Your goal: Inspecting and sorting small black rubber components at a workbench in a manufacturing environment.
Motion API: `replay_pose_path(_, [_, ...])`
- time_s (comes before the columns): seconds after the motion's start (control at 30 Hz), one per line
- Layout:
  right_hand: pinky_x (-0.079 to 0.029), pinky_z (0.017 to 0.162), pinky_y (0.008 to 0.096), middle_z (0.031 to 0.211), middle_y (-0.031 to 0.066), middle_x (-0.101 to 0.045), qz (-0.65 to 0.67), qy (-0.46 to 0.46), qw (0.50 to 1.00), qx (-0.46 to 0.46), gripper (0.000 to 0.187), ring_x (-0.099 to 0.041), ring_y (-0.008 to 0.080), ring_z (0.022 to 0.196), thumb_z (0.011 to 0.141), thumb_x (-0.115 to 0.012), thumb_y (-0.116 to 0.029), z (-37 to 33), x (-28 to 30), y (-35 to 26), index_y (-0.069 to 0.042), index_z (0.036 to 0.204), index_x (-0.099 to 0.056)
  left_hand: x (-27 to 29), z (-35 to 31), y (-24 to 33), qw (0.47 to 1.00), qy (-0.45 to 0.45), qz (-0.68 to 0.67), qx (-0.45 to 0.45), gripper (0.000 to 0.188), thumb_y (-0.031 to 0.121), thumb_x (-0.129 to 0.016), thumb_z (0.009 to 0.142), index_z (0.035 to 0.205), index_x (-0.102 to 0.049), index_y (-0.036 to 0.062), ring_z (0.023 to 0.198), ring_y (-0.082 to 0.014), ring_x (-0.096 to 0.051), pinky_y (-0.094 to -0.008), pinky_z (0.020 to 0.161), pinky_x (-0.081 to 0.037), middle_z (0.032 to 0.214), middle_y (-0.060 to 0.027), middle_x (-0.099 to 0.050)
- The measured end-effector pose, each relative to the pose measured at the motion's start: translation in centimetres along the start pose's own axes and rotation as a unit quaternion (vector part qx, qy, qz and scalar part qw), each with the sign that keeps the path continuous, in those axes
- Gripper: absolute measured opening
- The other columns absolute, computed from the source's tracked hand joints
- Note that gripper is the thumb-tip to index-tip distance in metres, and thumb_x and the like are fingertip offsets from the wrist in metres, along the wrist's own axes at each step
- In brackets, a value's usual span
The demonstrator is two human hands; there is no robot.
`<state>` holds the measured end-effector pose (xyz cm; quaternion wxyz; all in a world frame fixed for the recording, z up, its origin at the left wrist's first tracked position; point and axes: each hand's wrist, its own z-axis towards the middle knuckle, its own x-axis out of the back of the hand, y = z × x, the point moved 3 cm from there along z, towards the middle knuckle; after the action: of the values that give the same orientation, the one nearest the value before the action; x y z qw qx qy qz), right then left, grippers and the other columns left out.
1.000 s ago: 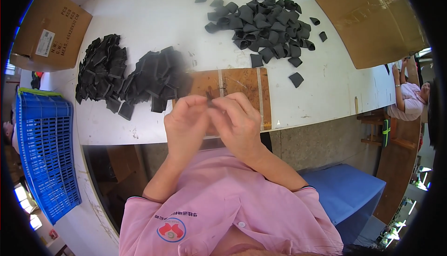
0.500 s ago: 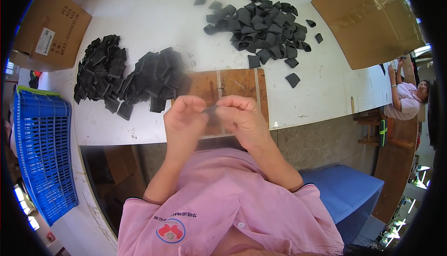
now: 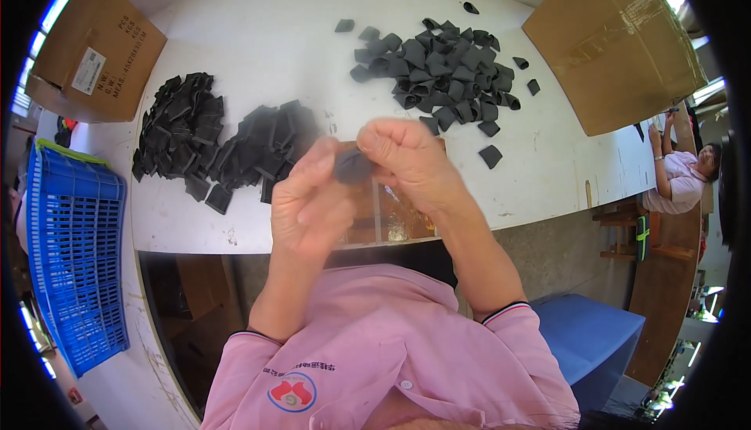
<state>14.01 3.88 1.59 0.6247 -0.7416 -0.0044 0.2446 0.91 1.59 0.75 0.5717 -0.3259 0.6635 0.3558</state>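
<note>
Between my hands is a small dark grey sleeve-like fabric piece [image 3: 353, 167], held up above a brown wooden board [image 3: 364, 230]. My right hand [image 3: 412, 161] pinches its upper right edge between thumb and fingers. On its other side, my left hand [image 3: 311, 203] has its fingertips closed on the left edge. Both hands are slightly blurred. Left of them lie two heaps of flat black pieces, a nearer heap [image 3: 254, 144] and a farther-left heap [image 3: 178, 129]. Beyond my right hand spreads a pile of puffed-out dark grey sleeves [image 3: 446, 70], several showing open ends.
Cardboard boxes stand on the white table [image 3: 266, 31], one at the left [image 3: 98, 46] and one at the right [image 3: 614, 46]. A blue plastic basket [image 3: 77, 258] is at far left, a blue covered block [image 3: 587, 336] at lower right. Another person [image 3: 680, 172] sits far right.
Both hands have risen away from me with the piece, now over the board's far part. The piece shows wider and rounder between the fingers. The view has shifted slightly.
</note>
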Motion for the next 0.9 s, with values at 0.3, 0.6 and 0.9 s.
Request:
replay_pose_path(0.3, [-0.036, 0.050, 0.0224, 0.068, -0.0008, -0.048, -0.206, 0.121, 0.959, 0.151, 0.022, -0.046, 0.0085, 0.058, 0.090, -0.060, -0.024, -1.6, 1.2, 1.2, -0.001, 0.088, -0.058, 0.7, 0.2, 0.2, 0.840, 0.084, 0.474, -0.251, 0.030, 0.005, -0.062, 0.083, 0.112, -0.052, 0.0000, 0.068, -0.0059, -0.051, -0.0176, 0.058, -0.041, 0.092, -0.0044, -0.057])
replay_pose_path(0.6, [-0.048, 0.056, 0.0298, 0.091, 0.0109, -0.055, -0.386, 0.188, 0.839, 0.335, 0.039, -0.057, 0.0209, 0.071, 0.070, -0.078, -0.018, -4.0, -1.3, -0.5, -0.001, 0.099, -0.057, -1.9, 0.9, 1.1, 0.670, -0.059, 0.656, -0.342, 0.021, -0.010, -0.057, 0.076, 0.094, -0.063, -0.0019, 0.086, -0.0143, -0.056, -0.0253, 0.079, -0.044, 0.093, -0.0088, -0.061])
replay_pose_path(0.9, [-0.046, 0.054, 0.0300, 0.077, 0.0075, -0.055, -0.438, 0.211, 0.804, 0.342, 0.024, -0.057, 0.0212, 0.067, 0.068, -0.075, -0.004, -3.3, -2.4, -1.5, -0.002, 0.086, -0.059, -0.6, 0.2, 1.1, 0.890, -0.009, 0.333, -0.313, 0.011, 0.009, -0.057, 0.090, 0.096, -0.059, 0.0001, 0.087, -0.0171, -0.056, -0.0295, 0.082, -0.044, 0.093, -0.0104, -0.060])
